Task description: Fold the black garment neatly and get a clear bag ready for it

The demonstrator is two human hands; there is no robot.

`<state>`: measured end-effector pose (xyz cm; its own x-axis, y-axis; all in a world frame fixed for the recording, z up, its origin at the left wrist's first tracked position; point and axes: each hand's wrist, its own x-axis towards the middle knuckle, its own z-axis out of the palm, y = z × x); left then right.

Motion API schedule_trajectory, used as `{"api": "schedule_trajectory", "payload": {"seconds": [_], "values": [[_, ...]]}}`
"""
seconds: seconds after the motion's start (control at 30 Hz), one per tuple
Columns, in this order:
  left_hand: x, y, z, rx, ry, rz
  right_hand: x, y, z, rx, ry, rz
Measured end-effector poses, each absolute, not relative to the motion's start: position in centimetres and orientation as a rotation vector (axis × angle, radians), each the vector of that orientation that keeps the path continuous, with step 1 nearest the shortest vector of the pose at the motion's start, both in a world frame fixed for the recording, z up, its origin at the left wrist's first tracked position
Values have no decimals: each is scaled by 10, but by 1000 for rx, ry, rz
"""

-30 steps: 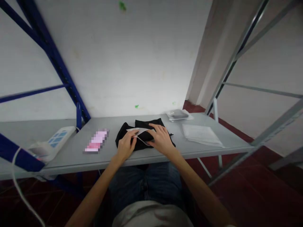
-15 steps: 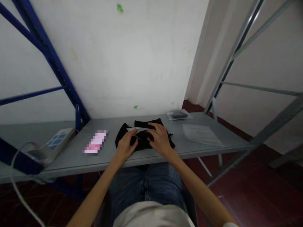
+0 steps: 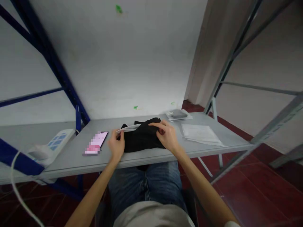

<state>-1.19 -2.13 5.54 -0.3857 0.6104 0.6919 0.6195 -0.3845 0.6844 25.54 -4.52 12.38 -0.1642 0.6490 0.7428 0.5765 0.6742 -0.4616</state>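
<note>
A piece of black cloth (image 3: pixel 141 140), folded over on itself, lies at the front of the grey table. Its left end is pinched between the thumb and fingers of my left hand (image 3: pixel 116 145). A thin whitish sheet (image 3: pixel 131 127), partly covered by the cloth, runs along the upper fold and reaches the fingertips of that same hand. My right hand (image 3: pixel 167 136) is closed on the cloth's upper right part, index finger stretched along the fold. What lies under the fold is hidden.
Left of the cloth lies a phone (image 3: pixel 100 139) with a lit, pixelated screen. Farther left is a white power strip (image 3: pixel 59 141). A flat clear package with a dark item (image 3: pixel 179 114) sits at the back right, near a stack of whitish flat bags (image 3: pixel 201 134).
My left hand has moved left and now pinches the cloth's end. The near part of the cloth has been spread and folded up over most of the whitish sheet. My right hand has shifted slightly right.
</note>
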Motion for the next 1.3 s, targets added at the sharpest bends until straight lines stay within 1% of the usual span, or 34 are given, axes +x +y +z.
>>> {"api": "schedule_trajectory", "payload": {"seconds": [0.2,0.3,0.43,0.6,0.8,1.03,1.3], "values": [[-19,-15,56,-1454,-1838,-2181,281,-12,105,-904,-1629,501],[-24,-12,55,-1366,-1846,-2275,288,-2,98,-853,-1550,607],[-28,-9,53,-1278,-1795,-2425,295,7,90,-855,-1519,621],[-22,-10,52,-1358,-1681,-2454,288,17,70,-939,-1571,608],[-14,-13,52,-1477,-1635,-2504,278,27,44,-1036,-1665,849],[-12,-14,51,-1540,-1638,-2433,281,29,53,-1033,-1527,734],[-9,-18,56,-1488,-1597,-2428,289,26,61,-1105,-1422,892]]}}
